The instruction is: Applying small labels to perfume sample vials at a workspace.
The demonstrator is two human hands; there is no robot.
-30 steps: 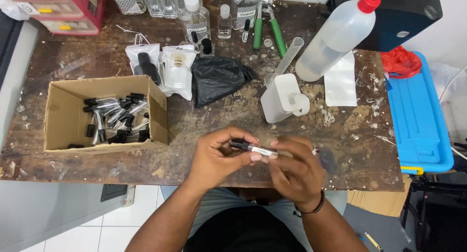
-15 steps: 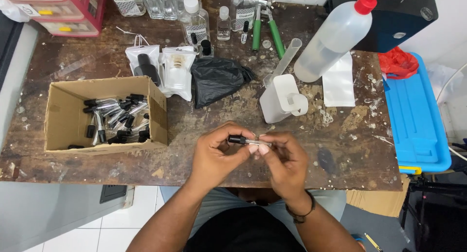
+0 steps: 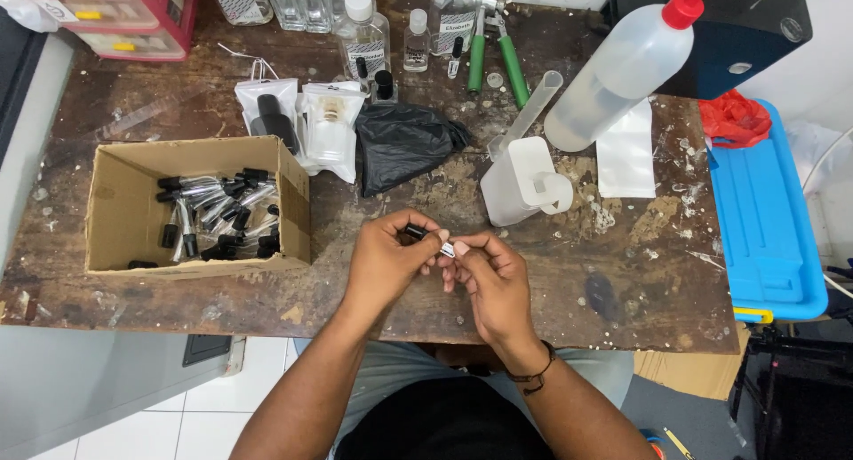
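Note:
A small clear vial with a black cap (image 3: 435, 241) is pinched between both my hands above the worn wooden table (image 3: 533, 273). My left hand (image 3: 386, 260) grips the black-capped end. My right hand (image 3: 489, 278) holds the silvery clear end with its fingertips. To the left stands an open cardboard box (image 3: 115, 238) holding several similar black-capped vials (image 3: 218, 216).
A white plastic jug (image 3: 524, 180), a black plastic bag (image 3: 404, 140) and two clear pouches (image 3: 302, 122) lie behind my hands. A squeeze bottle with a red cap (image 3: 622, 69), green-handled pliers (image 3: 498, 56) and small bottles stand at the back. A blue tray (image 3: 764, 229) lies right.
My hands have drawn closer together around the vial, so less of the clear tube shows. The vial has stayed at about the same spot above the table.

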